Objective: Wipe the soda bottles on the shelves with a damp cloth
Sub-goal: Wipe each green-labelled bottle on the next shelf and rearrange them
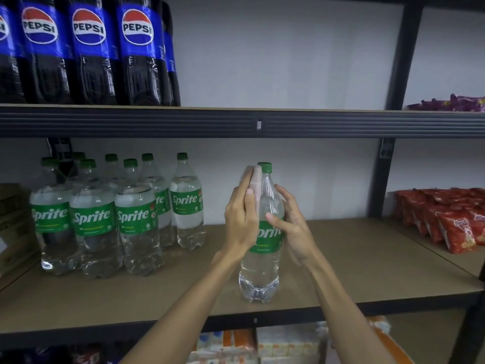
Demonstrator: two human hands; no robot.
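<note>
Left hand (241,219) with cloth (254,179), right hand (291,224), Sprite bottle (262,266) between them.

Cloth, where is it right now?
Head view, centre: the pink cloth is held by the left hand against the neck of the lone Sprite bottle, left of its green cap.

Red snack packets (451,227) lie right; purple packets (456,102) above, cartons (286,342) below.
</note>
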